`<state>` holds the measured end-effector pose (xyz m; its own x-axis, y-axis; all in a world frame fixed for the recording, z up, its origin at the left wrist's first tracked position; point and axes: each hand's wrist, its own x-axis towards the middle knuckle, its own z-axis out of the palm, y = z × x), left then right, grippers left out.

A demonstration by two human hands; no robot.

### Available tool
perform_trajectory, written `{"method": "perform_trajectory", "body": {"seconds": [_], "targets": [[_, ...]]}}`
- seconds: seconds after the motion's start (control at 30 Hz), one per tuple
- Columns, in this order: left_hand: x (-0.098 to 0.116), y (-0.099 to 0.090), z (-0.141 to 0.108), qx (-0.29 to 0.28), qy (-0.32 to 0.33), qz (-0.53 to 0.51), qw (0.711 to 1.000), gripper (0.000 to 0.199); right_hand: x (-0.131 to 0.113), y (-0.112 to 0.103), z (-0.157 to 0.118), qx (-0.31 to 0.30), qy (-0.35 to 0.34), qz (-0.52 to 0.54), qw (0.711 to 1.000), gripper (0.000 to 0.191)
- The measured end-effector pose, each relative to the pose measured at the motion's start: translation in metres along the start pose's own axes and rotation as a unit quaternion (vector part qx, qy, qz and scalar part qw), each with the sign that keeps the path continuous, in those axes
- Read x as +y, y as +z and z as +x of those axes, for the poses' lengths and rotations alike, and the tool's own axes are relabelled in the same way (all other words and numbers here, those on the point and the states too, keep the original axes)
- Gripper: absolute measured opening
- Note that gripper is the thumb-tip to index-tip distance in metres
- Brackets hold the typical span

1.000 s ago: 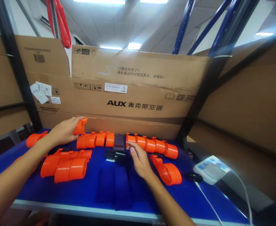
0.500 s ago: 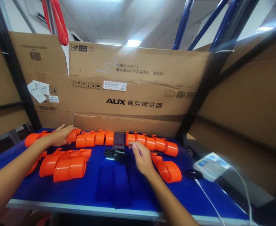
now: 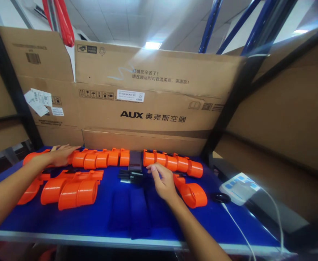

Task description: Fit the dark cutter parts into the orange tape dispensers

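My left hand [image 3: 63, 155] reaches over the back-left row of orange plastic rings, fingers stretched out. It is beside an orange ring [image 3: 79, 159] at that row's end; its palm side is hidden. My right hand [image 3: 163, 181] hovers at the middle with its fingers curled and nothing visible in them. Just beyond it stands the right-hand row of orange rings [image 3: 171, 162]. A loose orange ring piece [image 3: 193, 195] lies to its right. Left of it is a small bunch of black stick-like pieces [image 3: 131, 176], in front of a dark flat rectangular object [image 3: 135, 160].
More orange rings [image 3: 77, 193] lie at the front left of the blue table [image 3: 80, 224]. Dark blue folded cloth [image 3: 139, 214] lies at the front middle. A white device [image 3: 239, 188], a black oval object [image 3: 221, 198] and white cables are at the right. A cardboard wall [image 3: 153, 127] closes the back.
My left hand has moved left, away from the orange ring beside it, which now sits in line with the back row. My right hand has stayed nearly still. The view has shifted slightly.
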<state>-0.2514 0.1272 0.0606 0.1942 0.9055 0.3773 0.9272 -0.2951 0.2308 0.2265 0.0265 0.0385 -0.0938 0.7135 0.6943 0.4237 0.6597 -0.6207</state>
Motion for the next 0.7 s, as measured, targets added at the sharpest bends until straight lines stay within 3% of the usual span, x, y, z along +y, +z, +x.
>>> {"method": "perform_trajectory", "body": {"seconds": [0.07, 0.17, 0.37, 0.47, 0.53, 0.7], "targets": [[0.001, 0.003, -0.003, -0.048, 0.016, 0.033, 0.998, 0.055, 0.001, 0.0, 0.0, 0.0, -0.004, -0.007, 1.0, 0.033], [0.009, 0.002, -0.006, -0.056, 0.042, 0.053, 0.996, 0.052, 0.002, 0.0, -0.001, 0.002, -0.016, -0.015, 1.0, 0.031], [0.028, -0.028, 0.002, -0.064, 0.089, 0.132, 0.985, 0.068, 0.001, -0.001, 0.0, 0.0, -0.03, -0.023, 0.999, 0.029], [0.039, -0.052, 0.002, -0.027, 0.125, 0.19, 0.974, 0.064, 0.0, -0.001, 0.0, 0.0, -0.032, -0.027, 0.999, 0.028], [0.051, -0.07, 0.0, 0.026, 0.156, 0.187, 0.97, 0.058, 0.0, -0.001, -0.001, -0.001, -0.033, -0.028, 0.999, 0.029], [0.105, -0.099, 0.001, 0.076, 0.229, 0.171, 0.955, 0.053, 0.0, 0.001, -0.001, -0.011, -0.015, -0.022, 1.0, 0.03]]}}
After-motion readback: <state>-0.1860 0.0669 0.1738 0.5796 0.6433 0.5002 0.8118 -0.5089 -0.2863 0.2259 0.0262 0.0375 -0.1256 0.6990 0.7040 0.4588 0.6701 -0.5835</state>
